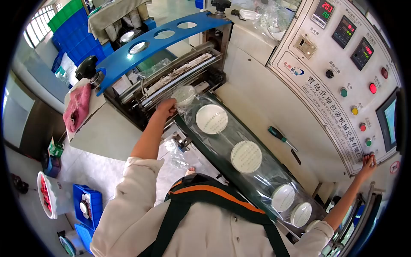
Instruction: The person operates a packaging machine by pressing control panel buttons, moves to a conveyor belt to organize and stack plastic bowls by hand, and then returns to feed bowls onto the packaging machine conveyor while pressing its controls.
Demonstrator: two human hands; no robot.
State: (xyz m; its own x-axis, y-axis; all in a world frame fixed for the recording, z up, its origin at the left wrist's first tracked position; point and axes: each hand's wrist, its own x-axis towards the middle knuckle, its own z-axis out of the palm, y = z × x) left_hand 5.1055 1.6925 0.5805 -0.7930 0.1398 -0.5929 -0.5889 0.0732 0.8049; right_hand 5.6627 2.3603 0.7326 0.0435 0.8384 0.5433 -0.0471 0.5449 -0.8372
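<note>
My left hand (167,107) is closed at the edge of the clear plastic film (199,100), beside a round white-lidded container (185,95) at the machine's sealing end. More round containers with printed white lids, such as a near one (212,119) and a middle one (246,156), lie in a row under the film on the dark green conveyor belt (227,143). On the far right my right hand (368,165) has its fingers pinched on a small knob (372,154) at the lower corner of the control panel (317,85).
A blue arched guard (165,34) spans the sealing unit. A green-handled screwdriver (278,135) lies on the ledge beside the belt. A pink cloth (77,107) hangs at the left. Blue crates (81,40) and a white bucket (55,195) stand on the floor.
</note>
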